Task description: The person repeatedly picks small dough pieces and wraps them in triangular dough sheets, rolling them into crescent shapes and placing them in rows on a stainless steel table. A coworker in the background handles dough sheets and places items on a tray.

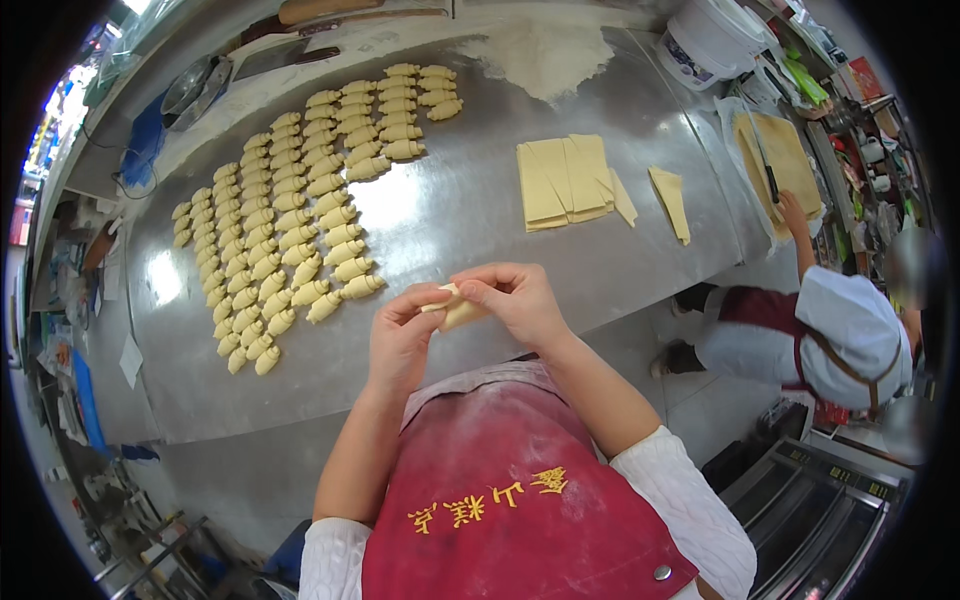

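Note:
Between my two hands, just above the near edge of the steel worktable (442, 247), is a piece of pale yellow dough (463, 313). My left hand (405, 326) pinches its left end between thumb and fingers. My right hand (517, 296) grips its upper right part; the fingers cover some of it. Rows of rolled dough crescents (289, 200) cover the table's left side. Beyond my right hand lies a stack of cut dough triangles (562, 182), with a loose strip (623, 199) against its right side. One separate dough triangle (671, 202) rests farther right.
White flour (547, 56) is spread at the table's far side. A white bucket (709, 45) stands at the far right. There, another person (840, 330) reaches toward a long knife (761, 154) over a flat sheet (784, 165). A metal bowl (191, 90) sits far left.

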The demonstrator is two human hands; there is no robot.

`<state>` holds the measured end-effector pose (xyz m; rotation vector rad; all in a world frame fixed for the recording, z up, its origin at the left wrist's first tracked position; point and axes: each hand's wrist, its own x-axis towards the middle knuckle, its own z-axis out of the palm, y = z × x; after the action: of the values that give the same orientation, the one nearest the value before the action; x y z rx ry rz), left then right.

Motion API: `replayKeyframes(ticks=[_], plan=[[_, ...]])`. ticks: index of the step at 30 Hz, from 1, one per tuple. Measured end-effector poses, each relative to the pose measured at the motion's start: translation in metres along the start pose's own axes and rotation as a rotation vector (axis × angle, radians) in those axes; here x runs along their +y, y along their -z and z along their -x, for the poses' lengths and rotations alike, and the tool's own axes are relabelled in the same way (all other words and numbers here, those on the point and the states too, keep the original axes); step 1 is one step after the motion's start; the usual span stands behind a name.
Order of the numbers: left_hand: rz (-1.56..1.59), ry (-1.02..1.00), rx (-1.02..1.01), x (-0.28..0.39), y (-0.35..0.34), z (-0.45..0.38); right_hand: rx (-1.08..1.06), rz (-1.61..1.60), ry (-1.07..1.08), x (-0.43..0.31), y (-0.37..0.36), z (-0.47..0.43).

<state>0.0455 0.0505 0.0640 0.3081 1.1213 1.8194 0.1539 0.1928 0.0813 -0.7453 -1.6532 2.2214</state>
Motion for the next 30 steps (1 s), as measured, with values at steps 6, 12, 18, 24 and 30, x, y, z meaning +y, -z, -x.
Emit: replayKeyframes(ticks=[6, 12, 18, 24, 30], plan=[[0.016, 0.167, 0.09, 0.017, -0.012, -0.007, 0.07, 0.089, 0.064, 0.004, -0.007, -0.003], [-0.129, 0.092, 0.039, 0.007, -0.004, -0.018, 0.073, 0.04, -0.014, 0.007, -0.004, -0.01], [-0.083, 0.149, 0.048, 0.01, -0.008, -0.027, 0.073, 0.212, 0.123, 0.005, 0.004, -0.007], [-0.107, 0.096, 0.036, 0.012, -0.013, -0.028, 0.04, 0.009, -0.001, 0.009, 0.009, -0.011], [-0.114, 0.079, 0.017, 0.005, -0.012, -0.027, 0.06, 0.033, 0.014, 0.005, 0.01, -0.009]])
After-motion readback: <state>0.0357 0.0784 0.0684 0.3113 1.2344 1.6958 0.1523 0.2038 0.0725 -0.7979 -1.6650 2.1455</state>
